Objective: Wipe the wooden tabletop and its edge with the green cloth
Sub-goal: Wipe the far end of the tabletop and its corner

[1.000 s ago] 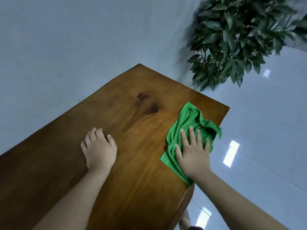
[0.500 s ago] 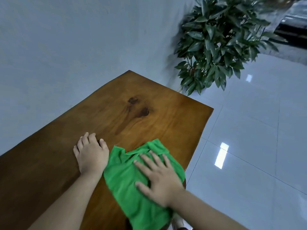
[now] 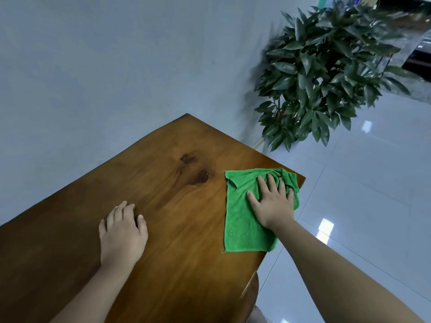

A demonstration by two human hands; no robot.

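The wooden tabletop (image 3: 163, 229) is dark brown with two darker knots near its middle. A green cloth (image 3: 240, 217) lies spread near the table's right edge, its far corner bunched and hanging slightly over the rim. My right hand (image 3: 271, 201) presses flat on the cloth with fingers spread, pointing toward the far right corner. My left hand (image 3: 122, 231) rests on the bare wood to the left, fingers loosely curled, holding nothing.
A leafy potted plant (image 3: 326, 78) stands on the floor past the table's far corner. A pale wall (image 3: 116, 66) runs along the table's left side. Glossy white floor tiles (image 3: 361, 194) lie beyond the right edge.
My right hand has slid the cloth from beside my left hand outward to the right edge and far corner. The left hand has stayed where it was.
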